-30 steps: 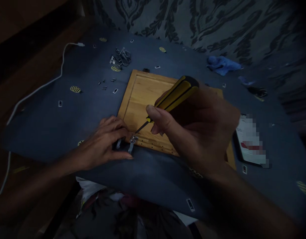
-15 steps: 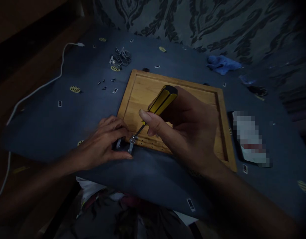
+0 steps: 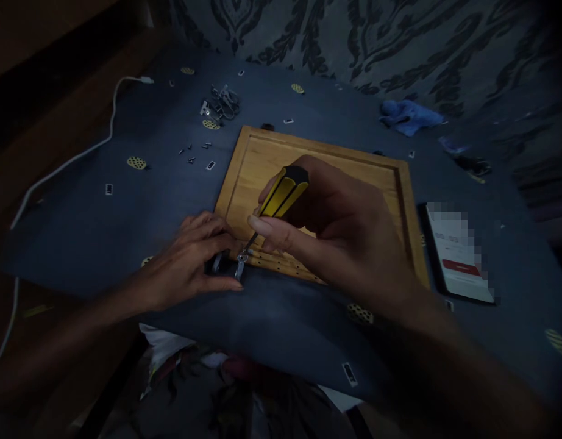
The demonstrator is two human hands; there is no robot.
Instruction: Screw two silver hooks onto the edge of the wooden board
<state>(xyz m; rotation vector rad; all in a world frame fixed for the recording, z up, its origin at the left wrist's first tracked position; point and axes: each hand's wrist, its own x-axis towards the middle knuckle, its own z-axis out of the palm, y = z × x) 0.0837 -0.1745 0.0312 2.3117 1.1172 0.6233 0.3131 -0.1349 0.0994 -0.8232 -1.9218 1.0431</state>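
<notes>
- At the near left corner of the framed wooden panel, your left hand held a metal bracket, its fingers curled over the panel's edge and its thumb against the bracket's lower end.
- Your right hand was above the panel, its fingers closed around the yellow-and-black handle of a screwdriver.
- The screwdriver slanted down to your left, its tip at the bracket; whether it sat in a screw head was too small to tell.
- The panel lay flat on the cloth-covered surface, with a row of small dark holes along its near edge.
- Beyond your left hand lay a few small screws, and farther back a tangled heap of metal hardware.
- A white cable curved along the left side of the surface.
- To the right of the panel, just beside it, lay a phone with its screen lit.
- At the far right, near the patterned wall, lay a crumpled blue cloth.
</notes>
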